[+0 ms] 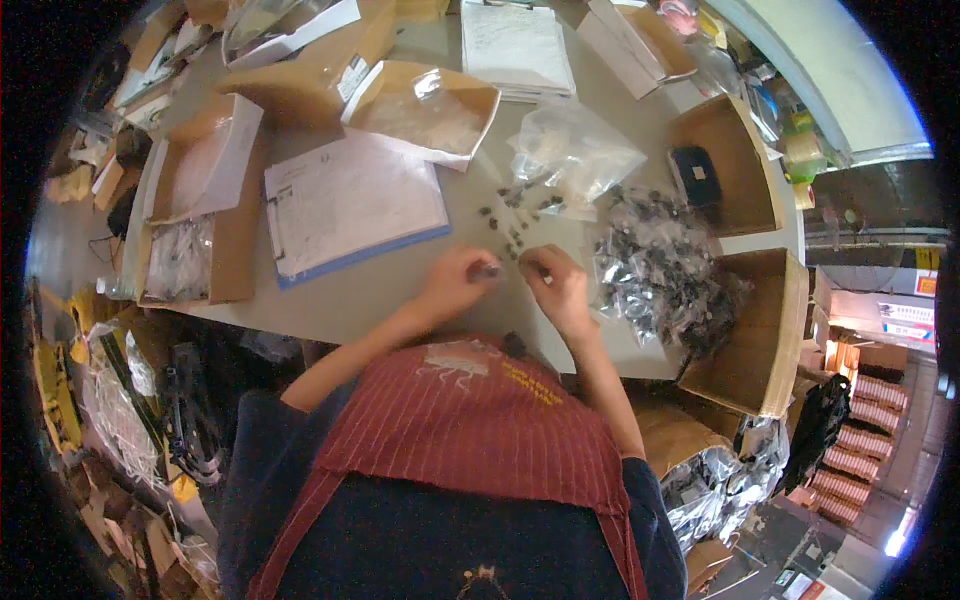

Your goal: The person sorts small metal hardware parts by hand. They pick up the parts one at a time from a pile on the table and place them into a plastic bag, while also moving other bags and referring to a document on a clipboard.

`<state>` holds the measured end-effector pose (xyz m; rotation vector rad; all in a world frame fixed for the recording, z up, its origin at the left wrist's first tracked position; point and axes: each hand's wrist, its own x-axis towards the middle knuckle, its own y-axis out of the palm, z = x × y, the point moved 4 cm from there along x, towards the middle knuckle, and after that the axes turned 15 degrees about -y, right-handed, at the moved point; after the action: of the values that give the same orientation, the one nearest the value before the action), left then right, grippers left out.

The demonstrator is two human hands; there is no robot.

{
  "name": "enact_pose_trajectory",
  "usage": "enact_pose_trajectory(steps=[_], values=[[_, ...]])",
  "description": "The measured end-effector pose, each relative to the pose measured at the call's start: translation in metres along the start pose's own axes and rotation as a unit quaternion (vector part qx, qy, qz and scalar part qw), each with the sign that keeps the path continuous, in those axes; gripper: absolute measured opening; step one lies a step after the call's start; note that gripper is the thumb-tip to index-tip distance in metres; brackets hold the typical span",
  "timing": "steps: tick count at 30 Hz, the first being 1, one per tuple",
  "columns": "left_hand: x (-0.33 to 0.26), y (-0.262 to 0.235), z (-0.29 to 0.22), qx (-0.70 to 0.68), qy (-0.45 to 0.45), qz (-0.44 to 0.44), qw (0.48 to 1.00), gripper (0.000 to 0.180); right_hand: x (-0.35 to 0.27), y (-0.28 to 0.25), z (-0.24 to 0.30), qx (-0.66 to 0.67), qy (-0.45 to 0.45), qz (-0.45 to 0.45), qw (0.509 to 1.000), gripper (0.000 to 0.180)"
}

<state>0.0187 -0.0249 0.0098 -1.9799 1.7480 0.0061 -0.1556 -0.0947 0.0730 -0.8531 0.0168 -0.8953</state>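
A maroon apron [470, 450] with thin pale pinstripes, a whitish print [457, 366] and yellow lettering [530, 383]; matching narrow straps [296, 532] over a dark navy, short-sleeved shirt [420, 545]. Left hand [458, 280] and right hand [558, 288] are gloveless.

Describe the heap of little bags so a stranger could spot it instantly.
On the grey table, look right of the person's right hand. Between that hand and the cardboard boxes lies the heap of small clear bags. Black pieces speckle it throughout, unlike the paler plastic bag beyond it.
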Motion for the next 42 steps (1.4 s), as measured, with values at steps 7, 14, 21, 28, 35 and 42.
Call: enact_pose_trajectory(steps=[7, 14, 21, 28, 35, 42], values=[[0.005, 0.004, 0.012, -0.032, 0.032, -0.009, 0.999, 0.029, -0.014, 0.002, -0.019, -0.109, 0.019, -0.011, 0.994, 0.018], [0.003, -0.006, 0.014, -0.131, -0.038, -0.024, 0.99, 0.03, -0.006, 0.034, -0.021, -0.203, -0.028, 0.062, 0.977, 0.021], [-0.005, -0.021, -0.006, 0.04, 0.03, -0.057, 0.997, 0.033, 0.008, 0.017, 0.007, -0.006, -0.043, 0.025, 0.999, 0.021], [0.002, -0.012, 0.004, -0.03, 0.069, -0.051, 0.996, 0.027, 0.016, 0.005, 0.008, 0.009, -0.047, -0.03, 0.998, 0.024], [0.001, -0.013, 0.002, -0.013, 0.048, -0.047, 0.998, 0.029, 0.018, 0.028, -0.032, -0.141, -0.127, 0.009, 0.982, 0.025], [-0.005, -0.02, 0.005, -0.055, 0.026, -0.056, 0.997, 0.029, 0.012, 0.027, -0.023, -0.113, -0.103, 0.037, 0.987, 0.023]])
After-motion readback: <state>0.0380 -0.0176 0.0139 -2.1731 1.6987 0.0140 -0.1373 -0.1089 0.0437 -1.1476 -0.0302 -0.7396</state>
